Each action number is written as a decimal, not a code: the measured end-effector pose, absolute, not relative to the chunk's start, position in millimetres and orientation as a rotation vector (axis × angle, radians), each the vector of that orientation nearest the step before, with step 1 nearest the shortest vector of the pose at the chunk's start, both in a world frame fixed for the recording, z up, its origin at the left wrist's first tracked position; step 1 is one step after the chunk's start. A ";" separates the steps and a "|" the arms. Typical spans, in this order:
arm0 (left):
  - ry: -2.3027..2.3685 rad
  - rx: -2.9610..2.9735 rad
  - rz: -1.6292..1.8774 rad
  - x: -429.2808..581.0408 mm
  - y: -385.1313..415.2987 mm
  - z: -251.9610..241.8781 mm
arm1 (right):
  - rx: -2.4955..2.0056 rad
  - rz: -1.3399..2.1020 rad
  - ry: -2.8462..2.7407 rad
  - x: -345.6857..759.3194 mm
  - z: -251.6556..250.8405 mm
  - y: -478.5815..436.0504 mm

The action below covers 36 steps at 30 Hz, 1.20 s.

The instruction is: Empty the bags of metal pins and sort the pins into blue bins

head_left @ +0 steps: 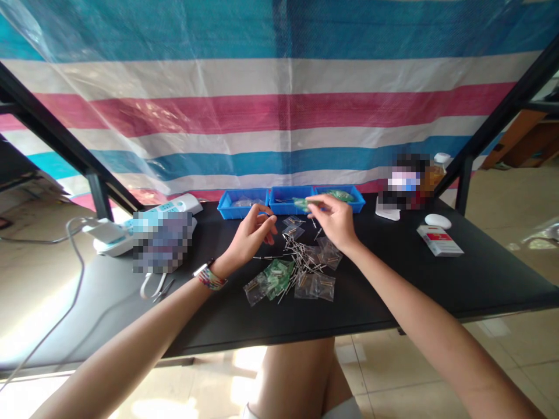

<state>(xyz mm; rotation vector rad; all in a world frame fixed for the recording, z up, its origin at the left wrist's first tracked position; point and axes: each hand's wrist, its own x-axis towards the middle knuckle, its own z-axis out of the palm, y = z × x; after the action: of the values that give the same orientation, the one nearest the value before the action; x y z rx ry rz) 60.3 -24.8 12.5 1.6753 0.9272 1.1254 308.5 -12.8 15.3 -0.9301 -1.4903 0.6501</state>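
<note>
Pinching right hand: here your right hand [336,221] has thumb and fingertips closed on a small green-tinted plastic packet [301,203], gripping its end, probably so most of it stays uncovered. It shows against the trays; you can't tell from here whether it's over one.

Curled left hand: and your left hand [255,230] hovers before the left tray, fingers loosely bent, nothing visible in them, perhaps staying clear of the right.

Blue trays: look at that row along the back! Clear packets in the left blue plastic tray [242,213], thin metal rods in the middle blue plastic tray [288,208], green packets in the right blue plastic tray [358,206]; one kind apiece, it seems, for separation.

Mixed pile: slim silver metal rods [305,256] fan crosswise between your forearms, clear plastic packets [308,285] and green plastic packets [278,276] around them, presumably within easy reach.

Table edges: a white power strip [187,203] lies left, a white-and-red box [440,240] right, both well apart from the pile on the black tabletop [209,331].
</note>
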 end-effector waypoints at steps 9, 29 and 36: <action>0.964 1.794 1.057 59.1 -24.2 6.5 | -1.637 -0.291 -1.719 386.3 -2.9 30.2; 0.925 2.329 0.891 56.3 -30.9 14.8 | -1.546 0.604 -2.155 375.7 5.7 -52.4; 0.937 2.320 0.874 56.4 -30.5 16.6 | -1.422 1.181 -1.952 377.9 7.3 -33.3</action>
<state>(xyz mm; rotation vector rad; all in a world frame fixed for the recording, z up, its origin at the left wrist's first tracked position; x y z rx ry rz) 56.4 -30.5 16.6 2.3205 0.9369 0.8740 377.9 -33.3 7.3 -1.4218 -1.9519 1.1809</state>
